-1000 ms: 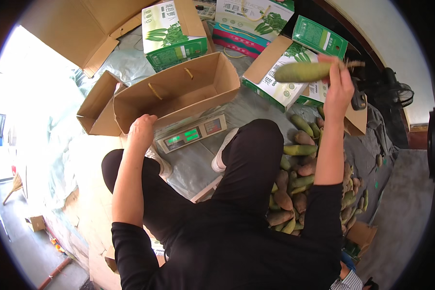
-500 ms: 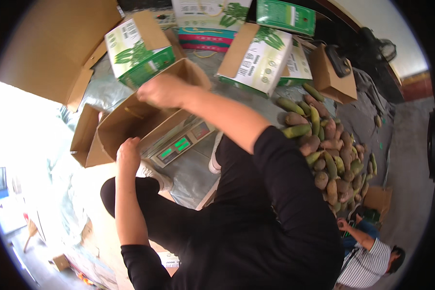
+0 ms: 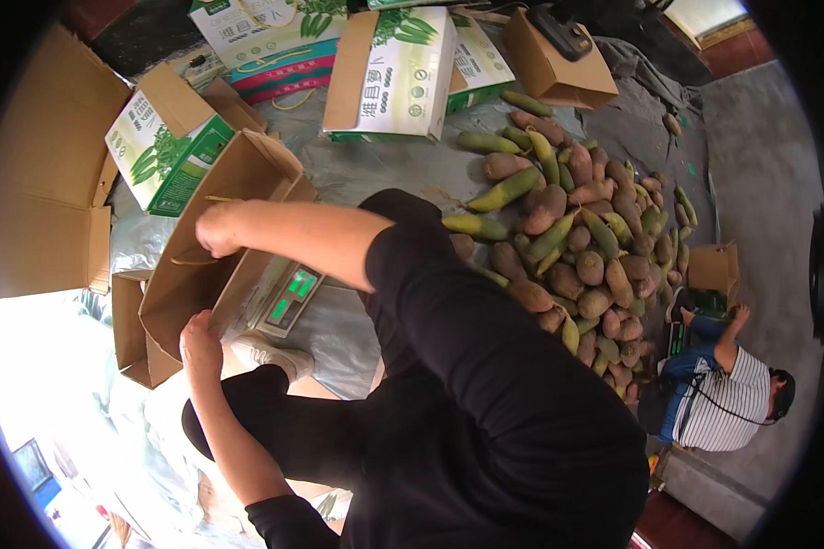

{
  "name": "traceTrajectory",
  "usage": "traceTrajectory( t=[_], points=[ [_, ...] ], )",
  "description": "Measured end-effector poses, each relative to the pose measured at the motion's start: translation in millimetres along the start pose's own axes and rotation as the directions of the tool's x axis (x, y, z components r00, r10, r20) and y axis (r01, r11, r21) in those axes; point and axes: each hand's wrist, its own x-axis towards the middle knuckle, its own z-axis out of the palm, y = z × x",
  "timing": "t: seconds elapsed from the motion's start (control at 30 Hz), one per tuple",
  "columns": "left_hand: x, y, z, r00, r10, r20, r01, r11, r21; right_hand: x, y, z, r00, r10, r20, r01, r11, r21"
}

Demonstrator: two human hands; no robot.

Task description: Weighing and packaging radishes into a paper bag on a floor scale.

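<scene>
An open brown cardboard box (image 3: pixel 176 285) stands in front of me, against a scale (image 3: pixel 291 295) with lit green digits. My left hand (image 3: pixel 200 339) pinches the box's near rim at its left end. Inside the opening, my right hand (image 3: pixel 218 229) is closed with curled fingers close to the far wall. A tan cord (image 3: pixel 192 263) shows just below that hand, and another bit of cord sticks out above it. Whether the right fingers hold cord is hidden.
To the right lies a large heap of green and brownish radishes (image 3: pixel 590 265). Printed white-and-green boxes (image 3: pixel 398 78) stand at the back, with a plain carton (image 3: pixel 558 69) beside them. A large cardboard sheet (image 3: pixel 41 183) rises at left. Another person (image 3: pixel 723 398) sits at far right.
My view has swung right, showing more of the radish heap. My right hand has moved from above the box's far corner to inside it. My left hand stays at the near rim.
</scene>
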Motion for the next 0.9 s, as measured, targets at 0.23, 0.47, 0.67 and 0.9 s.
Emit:
traceTrajectory(
  t=[0.23,0.47,0.67,0.9],
  points=[
    [-17.4,-21.3,-1.0,0.999,-0.014,-0.046,0.015,1.000,0.017,-131.1,13.2,-100.7,0.911,-0.160,-0.381,0.330,0.837,0.437],
    [-8.5,-5.9,-7.4,0.997,-0.062,0.036,0.061,0.998,0.012,-285.6,200.4,-1.9,0.669,0.520,-0.530,-0.357,0.851,0.384],
    [-5.6,0.4,-5.6,0.994,-0.080,0.081,0.083,0.996,-0.034,-425.0,256.3,151.4,0.431,0.831,-0.350,-0.764,0.543,0.348],
    [-12.5,-7.4,-2.4,1.000,-0.015,0.012,0.015,1.000,0.014,-485.4,228.4,223.9,-0.107,0.985,-0.138,-0.743,0.013,0.669]
  ],
)
